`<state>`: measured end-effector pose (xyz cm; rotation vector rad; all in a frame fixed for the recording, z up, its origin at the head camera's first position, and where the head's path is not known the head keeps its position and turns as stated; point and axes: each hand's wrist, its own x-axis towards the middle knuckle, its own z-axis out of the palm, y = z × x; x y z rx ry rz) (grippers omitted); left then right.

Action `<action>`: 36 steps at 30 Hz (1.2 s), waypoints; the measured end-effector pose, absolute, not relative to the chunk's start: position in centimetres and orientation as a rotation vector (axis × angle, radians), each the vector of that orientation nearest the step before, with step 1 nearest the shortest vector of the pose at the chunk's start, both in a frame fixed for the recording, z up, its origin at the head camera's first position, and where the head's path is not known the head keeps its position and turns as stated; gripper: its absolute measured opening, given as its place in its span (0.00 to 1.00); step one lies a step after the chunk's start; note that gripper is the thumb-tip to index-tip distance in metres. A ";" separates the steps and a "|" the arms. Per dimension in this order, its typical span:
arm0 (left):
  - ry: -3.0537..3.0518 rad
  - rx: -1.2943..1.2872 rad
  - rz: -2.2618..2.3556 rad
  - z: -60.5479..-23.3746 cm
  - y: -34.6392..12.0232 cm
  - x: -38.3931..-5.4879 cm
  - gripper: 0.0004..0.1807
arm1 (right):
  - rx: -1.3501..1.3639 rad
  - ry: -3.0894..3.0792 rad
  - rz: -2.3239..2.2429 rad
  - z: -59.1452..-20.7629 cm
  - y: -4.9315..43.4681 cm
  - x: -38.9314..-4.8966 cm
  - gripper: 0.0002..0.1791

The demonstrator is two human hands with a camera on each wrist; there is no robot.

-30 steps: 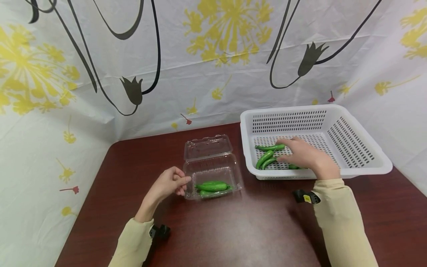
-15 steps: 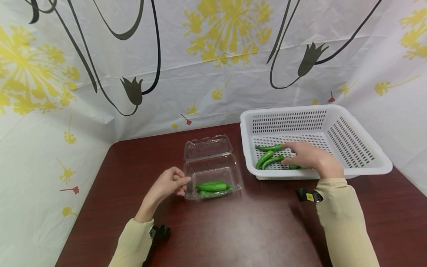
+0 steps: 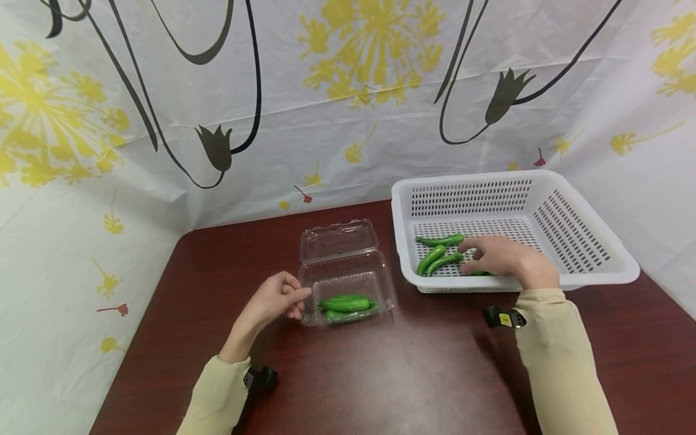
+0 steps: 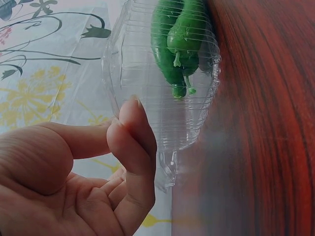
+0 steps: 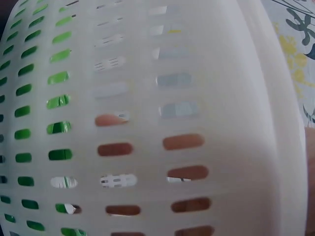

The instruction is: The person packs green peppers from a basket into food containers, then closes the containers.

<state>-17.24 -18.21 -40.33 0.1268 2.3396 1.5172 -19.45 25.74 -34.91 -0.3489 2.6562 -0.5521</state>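
Observation:
My left hand pinches the near left edge of an open clear plastic clamshell box between thumb and fingers. Green chili peppers lie along the box's front side; in the left wrist view their stems show through the ribbed wall. Over the front of a white slotted basket hovers my right hand, fingers bent and thumb apart. Several green peppers lie at its fingertips, another partly hidden beneath the hand. The basket wall covers most of the right wrist view, with skin and green showing through the slots.
The box's lid is folded back, away from me. Both containers stand on a dark red-brown table, the basket at the right. A white floral sheet hangs behind and at both sides. Small black cameras sit on the wrists.
My right hand has shifted a little right, off the peppers it overlapped, and its fingers have drawn closer together, lower in the basket. The left hand and box stay put.

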 end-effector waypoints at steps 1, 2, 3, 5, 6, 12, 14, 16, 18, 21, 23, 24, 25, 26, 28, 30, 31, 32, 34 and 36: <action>2.340 0.126 1.517 -40.3 -18.2 -17.3 0.14 | -0.352 2.655 -0.554 -34.9 25.8 -19.5 0.29; 2.339 0.125 1.517 -40.3 -18.2 -17.3 0.14 | -0.355 2.655 -0.556 -35.0 25.8 -19.5 0.28; 2.340 0.124 1.517 -40.2 -18.2 -17.2 0.14 | -0.359 2.655 -0.560 -35.0 25.8 -19.5 0.28; 2.339 0.124 1.517 -40.2 -18.2 -17.2 0.14 | -0.374 2.657 -0.561 -35.1 25.9 -19.4 0.25; 2.340 0.123 1.517 -40.2 -18.2 -17.2 0.14 | -0.387 2.660 -0.557 -35.1 26.0 -19.4 0.24; 2.336 0.127 1.521 -40.2 -18.2 -17.2 0.14 | -0.426 2.681 -0.535 -35.4 26.1 -19.3 0.19; 2.333 0.125 1.523 -40.2 -18.2 -17.2 0.14 | -0.416 2.692 -0.524 -35.5 26.2 -19.3 0.18; 2.332 0.123 1.524 -40.2 -18.2 -17.2 0.14 | -0.395 2.703 -0.519 -35.6 26.2 -19.3 0.17; 2.332 0.122 1.523 -40.2 -18.2 -17.2 0.14 | -0.370 2.707 -0.520 -35.6 26.4 -19.2 0.16; 2.336 0.123 1.519 -40.3 -18.2 -17.3 0.14 | -0.320 2.707 -0.534 -35.5 26.6 -19.2 0.16; 2.339 0.123 1.516 -40.3 -18.2 -17.3 0.14 | -0.292 2.701 -0.545 -35.5 26.7 -19.2 0.16; 2.339 0.123 1.516 -40.3 -18.2 -17.3 0.14 | -0.280 2.700 -0.549 -35.5 26.7 -19.2 0.17; 2.339 0.123 1.515 -40.3 -18.2 -17.3 0.14 | -0.272 2.697 -0.554 -35.5 26.7 -19.2 0.17; 2.338 0.123 1.516 -40.3 -18.2 -17.3 0.14 | -0.271 2.696 -0.557 -35.6 26.8 -19.3 0.17; 2.337 0.124 1.518 -40.3 -18.2 -17.3 0.14 | -0.275 2.695 -0.563 -35.6 26.8 -19.3 0.17; 2.335 0.125 1.521 -40.3 -18.2 -17.2 0.14 | -0.279 2.695 -0.567 -35.6 26.8 -19.3 0.16; 2.333 0.126 1.523 -40.3 -18.2 -17.2 0.14 | -0.279 2.693 -0.570 -35.6 26.8 -19.3 0.16; 2.331 0.126 1.525 -40.3 -18.2 -17.2 0.14 | -0.273 2.693 -0.573 -35.7 26.8 -19.3 0.15; 2.329 0.126 1.527 -40.3 -18.2 -17.2 0.14 | -0.255 2.688 -0.580 -35.7 26.8 -19.3 0.15; 2.328 0.124 1.527 -40.2 -18.2 -17.3 0.14 | -0.234 2.687 -0.588 -35.8 26.9 -19.3 0.16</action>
